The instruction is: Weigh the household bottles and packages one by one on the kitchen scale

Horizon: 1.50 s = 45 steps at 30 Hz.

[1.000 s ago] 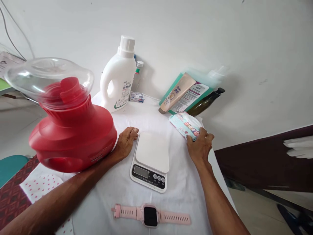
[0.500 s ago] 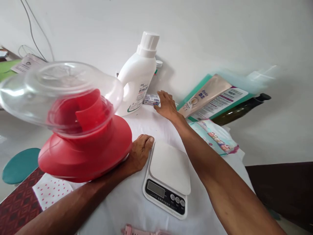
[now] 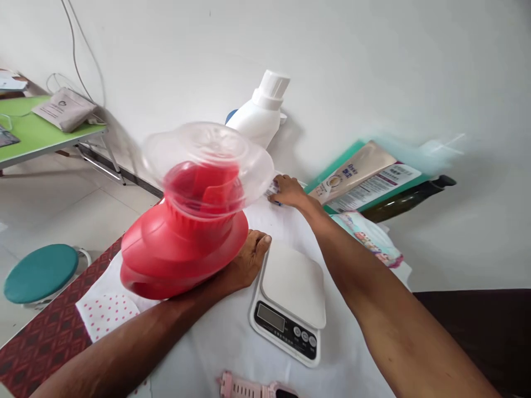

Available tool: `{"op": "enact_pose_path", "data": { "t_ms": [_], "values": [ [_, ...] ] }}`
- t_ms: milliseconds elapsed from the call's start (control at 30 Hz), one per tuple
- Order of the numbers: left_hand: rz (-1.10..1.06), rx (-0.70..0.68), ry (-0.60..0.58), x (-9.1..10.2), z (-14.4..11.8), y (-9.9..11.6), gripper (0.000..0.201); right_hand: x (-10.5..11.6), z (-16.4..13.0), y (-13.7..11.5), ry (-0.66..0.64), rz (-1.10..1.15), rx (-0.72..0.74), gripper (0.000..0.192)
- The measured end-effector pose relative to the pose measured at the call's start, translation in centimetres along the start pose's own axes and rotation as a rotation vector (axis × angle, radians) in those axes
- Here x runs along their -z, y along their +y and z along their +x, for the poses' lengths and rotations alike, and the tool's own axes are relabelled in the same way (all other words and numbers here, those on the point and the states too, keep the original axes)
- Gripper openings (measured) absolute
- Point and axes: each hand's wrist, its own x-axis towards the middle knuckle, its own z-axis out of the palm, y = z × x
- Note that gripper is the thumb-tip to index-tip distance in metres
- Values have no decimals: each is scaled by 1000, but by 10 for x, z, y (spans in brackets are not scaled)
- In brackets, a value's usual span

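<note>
My right hand [image 3: 291, 191] reaches across the white-covered table [image 3: 224, 348] to the back and closes its fingers over a small white-and-blue box [image 3: 272, 189], half hidden behind a clear cap. My left hand [image 3: 248, 258] lies palm down on the cloth and holds nothing. It is pressed between a big red detergent jug [image 3: 178, 254] with that clear domed cap [image 3: 207, 166] and a white kitchen scale [image 3: 290, 301]. A white detergent bottle [image 3: 259, 113] stands behind the jug by the wall.
A beige tube [image 3: 352, 172], a green pouch, a dark bottle [image 3: 409, 193] and a wipes pack [image 3: 369, 237] lie at the back right. A pink watch [image 3: 249, 388] sits at the near edge. A teal stool [image 3: 39, 272] and a green table [image 3: 37, 135] stand left.
My right hand left the wipes pack, swung left to the back of the table and closed on the small box. The view turned left. My left hand stayed put.
</note>
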Motion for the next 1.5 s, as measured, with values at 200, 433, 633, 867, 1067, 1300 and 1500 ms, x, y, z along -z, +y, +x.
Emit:
{"op": "enact_pose_path", "data": {
  "t_ms": [200,433,633,867,1067,1300,1500],
  "values": [
    [-65,-43,-71,0,3,-4,36,34,-100,11,125,43,-34,59],
    [-131,17,-70,1,4,-7,27,56,-243,1,88,226,118,51],
    [-146,12,-83,3,4,-8,33,30,-287,-19,56,254,110,54],
    [-135,20,-79,7,2,-5,34,27,-302,-2,353,569,-109,56],
    [-127,17,-108,7,3,-2,35,-33,-324,33,547,1083,-478,53],
    [-116,12,-130,9,1,4,36,-56,-328,39,527,1018,-507,49],
    [-129,18,-150,11,1,9,37,-51,-329,40,487,941,-487,47]
  ]
}}
